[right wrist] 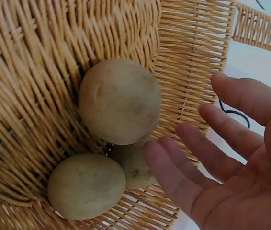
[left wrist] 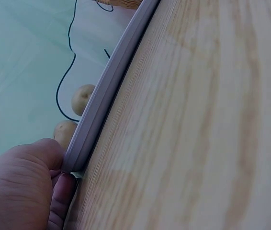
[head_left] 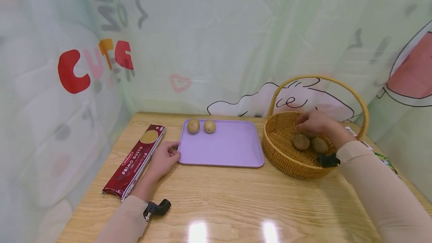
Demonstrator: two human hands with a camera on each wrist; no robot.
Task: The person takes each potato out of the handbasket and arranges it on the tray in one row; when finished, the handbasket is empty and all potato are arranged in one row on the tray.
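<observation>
My left hand (head_left: 164,159) pinches the left edge of a lilac tray (head_left: 221,147), the thumb and a finger meeting at its rim in the left wrist view. Two pale potatoes, a left one (head_left: 193,126) and a right one (head_left: 209,126), sit at the tray's back left. Over the wicker basket (head_left: 287,162) my right hand (head_left: 317,122) reaches in with fingers apart. Three potatoes lie inside: a near one (right wrist: 120,101), a lower one (right wrist: 86,187) and a partly hidden one (right wrist: 134,165) beside a fingertip. The right hand holds nothing visible.
A dark red spaghetti packet (head_left: 136,160) lies left of my left forearm. The basket's tall arched handle (head_left: 320,77) rises above my right hand. A green packet (head_left: 384,160) shows partly behind my right sleeve. A printed curtain (head_left: 202,48) hangs behind the wooden table (head_left: 216,194).
</observation>
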